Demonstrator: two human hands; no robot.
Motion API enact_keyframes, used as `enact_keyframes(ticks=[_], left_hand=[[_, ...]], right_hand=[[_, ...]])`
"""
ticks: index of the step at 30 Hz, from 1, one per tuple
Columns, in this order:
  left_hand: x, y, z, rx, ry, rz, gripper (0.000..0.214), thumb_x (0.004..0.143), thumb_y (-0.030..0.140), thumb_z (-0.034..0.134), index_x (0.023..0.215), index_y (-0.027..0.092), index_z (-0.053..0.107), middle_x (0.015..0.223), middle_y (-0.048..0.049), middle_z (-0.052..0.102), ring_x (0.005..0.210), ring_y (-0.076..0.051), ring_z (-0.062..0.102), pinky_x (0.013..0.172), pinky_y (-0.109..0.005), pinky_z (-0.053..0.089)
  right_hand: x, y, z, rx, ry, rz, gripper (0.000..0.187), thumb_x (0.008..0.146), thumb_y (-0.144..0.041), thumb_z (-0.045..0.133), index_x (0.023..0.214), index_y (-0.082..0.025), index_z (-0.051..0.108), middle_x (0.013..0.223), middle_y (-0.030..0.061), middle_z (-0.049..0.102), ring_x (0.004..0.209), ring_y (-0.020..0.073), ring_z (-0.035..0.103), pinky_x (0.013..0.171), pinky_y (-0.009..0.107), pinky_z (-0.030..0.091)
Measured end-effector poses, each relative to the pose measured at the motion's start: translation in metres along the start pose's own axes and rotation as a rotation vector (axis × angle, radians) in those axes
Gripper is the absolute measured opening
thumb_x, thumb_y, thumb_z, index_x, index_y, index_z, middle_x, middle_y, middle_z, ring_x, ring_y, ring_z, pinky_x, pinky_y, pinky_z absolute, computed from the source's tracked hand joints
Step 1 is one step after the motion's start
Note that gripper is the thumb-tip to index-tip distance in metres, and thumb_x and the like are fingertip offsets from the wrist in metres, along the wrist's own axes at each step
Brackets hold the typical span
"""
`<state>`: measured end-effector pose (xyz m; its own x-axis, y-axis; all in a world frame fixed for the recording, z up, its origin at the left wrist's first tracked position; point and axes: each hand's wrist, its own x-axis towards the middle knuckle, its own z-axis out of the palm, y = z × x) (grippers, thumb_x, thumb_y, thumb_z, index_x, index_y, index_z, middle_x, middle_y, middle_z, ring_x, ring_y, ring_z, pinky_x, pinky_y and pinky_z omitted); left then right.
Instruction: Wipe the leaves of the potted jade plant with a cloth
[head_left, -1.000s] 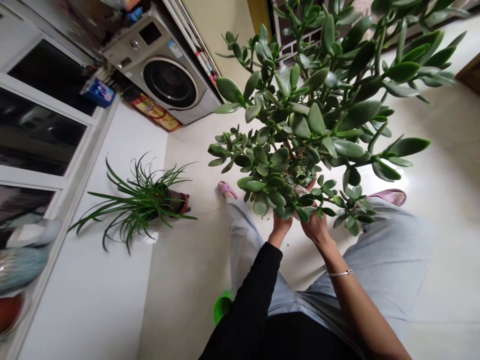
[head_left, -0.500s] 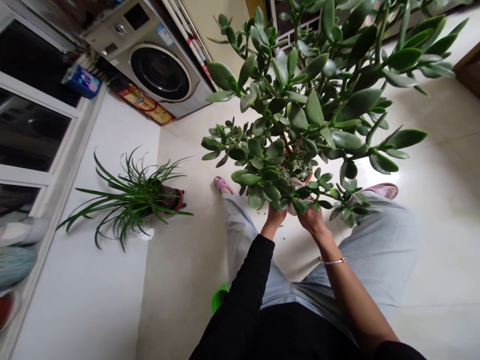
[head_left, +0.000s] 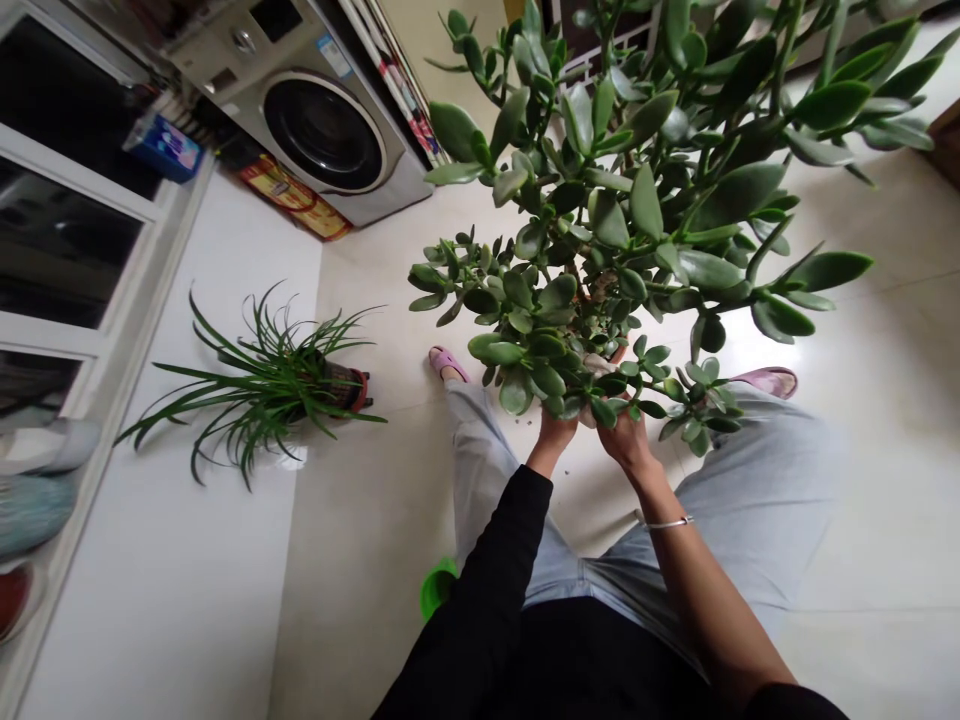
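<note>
Clock read from frame centre. Big succulent point(head_left: 645, 215), thick green leaves, fills 12 to 3 o'clock. Orange-brown rim point(head_left: 619, 353) partly shows through its lower leaves. Both hands at 4 o'clock, close together under the plant's near edge: left hand point(head_left: 556, 430) nearer centre, right hand point(head_left: 626, 437) farther out. Fingers hidden by leaves, so can't tell whether the grasp is wide, narrow or closed on something. Black sleeve point(head_left: 499, 560) down to left wrist; right forearm bare, silver bracelet point(head_left: 670, 523). Jeans legs spread either side; pink slippers point(head_left: 772, 381) on both feet. Dark specks point(head_left: 568, 472) on pale floor point(head_left: 360, 570) below hands. Long-leaved potted plant point(head_left: 281, 390) at 9, washing machine point(head_left: 322, 130) between 10 and 11, green container point(head_left: 435, 590) just past 6, partly behind left arm.
</note>
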<state>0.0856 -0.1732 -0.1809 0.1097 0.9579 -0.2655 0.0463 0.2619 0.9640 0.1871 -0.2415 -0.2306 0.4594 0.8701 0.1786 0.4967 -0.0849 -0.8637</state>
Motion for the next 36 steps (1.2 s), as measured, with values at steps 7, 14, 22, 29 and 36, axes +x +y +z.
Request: enact_keyframes(ticks=[7,14,22,29,36], left_hand=[[-0.024,-0.014,0.003,0.025,0.03,0.079,0.028,0.079,0.018,0.075,0.106,0.022,0.071,0.102,-0.0073,0.08,0.106,-0.027,0.072,0.101,-0.039,0.053],[-0.05,-0.031,0.0,-0.209,0.058,-0.031,0.031,0.077,0.012,0.075,0.105,0.022,0.066,0.1,-0.0034,0.076,0.088,-0.017,0.07,0.088,-0.03,0.052],[-0.063,-0.038,-0.044,-0.716,0.118,-0.496,0.028,0.073,0.019,0.088,0.094,0.018,0.069,0.082,0.0013,0.072,0.069,-0.009,0.065,0.068,-0.02,0.049],[-0.084,-0.019,-0.085,-0.93,0.059,-0.657,0.007,0.091,0.025,0.074,0.087,0.019,0.073,0.083,-0.0006,0.076,0.069,-0.01,0.069,0.065,-0.021,0.055],[-0.097,-0.009,-0.091,-1.14,0.013,-0.714,0.015,0.096,0.019,0.062,0.102,0.018,0.076,0.096,-0.0059,0.08,0.094,-0.019,0.076,0.088,-0.032,0.061]], right_hand=[[-0.029,0.0,0.001,0.135,0.14,0.177,0.029,0.094,-0.04,0.047,0.091,-0.02,0.067,0.088,0.0126,0.072,0.088,0.0287,0.065,0.086,0.046,0.052],[-0.064,-0.007,0.013,0.673,0.251,0.551,0.039,0.096,-0.051,0.048,0.114,-0.021,0.065,0.098,0.0043,0.072,0.077,0.0167,0.067,0.061,0.024,0.048],[-0.085,-0.014,0.007,1.062,0.259,0.789,0.027,0.086,-0.048,0.057,0.092,-0.024,0.067,0.087,0.0002,0.075,0.081,0.0185,0.073,0.069,0.03,0.056],[-0.105,-0.045,-0.022,1.332,-0.031,0.965,0.025,0.091,-0.045,0.063,0.101,-0.028,0.077,0.107,0.0042,0.083,0.108,0.0226,0.076,0.095,0.044,0.061],[-0.108,-0.044,-0.028,1.332,0.008,1.03,0.026,0.098,-0.031,0.056,0.111,-0.029,0.079,0.121,0.001,0.082,0.123,0.0159,0.072,0.099,0.036,0.062]])
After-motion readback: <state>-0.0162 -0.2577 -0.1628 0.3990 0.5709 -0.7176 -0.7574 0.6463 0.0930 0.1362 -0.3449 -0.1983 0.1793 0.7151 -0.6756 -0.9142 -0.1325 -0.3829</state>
